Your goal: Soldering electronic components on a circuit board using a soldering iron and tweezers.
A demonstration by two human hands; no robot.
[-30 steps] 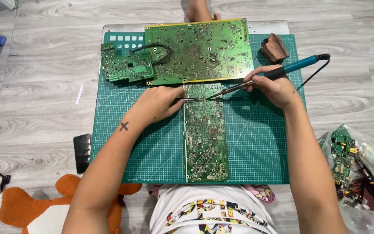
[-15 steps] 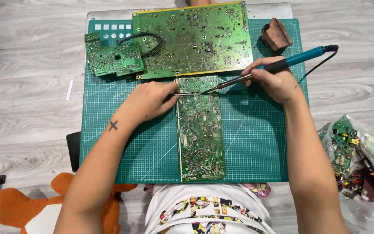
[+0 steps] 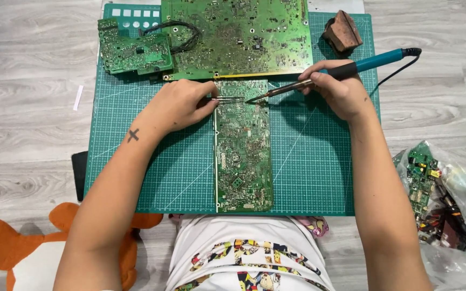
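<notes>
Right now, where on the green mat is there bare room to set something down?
Bare mat lies left of the narrow board, below the left hand, and right of it below the right hand. The top edge is crowded: large board, small board, brown block.

The large circuit board [image 3: 237,36] at the far side is cut off by the top edge. The left hand [image 3: 176,105] hides the tweezers' [image 3: 226,99] handle. What the tweezer tips grip is too small to tell. The orange plush toy [image 3: 6,253] runs off the near-left edge.

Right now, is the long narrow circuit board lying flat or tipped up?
Flat. The narrow circuit board lies solder side up on the green cutting mat, its whole outline level.
</notes>
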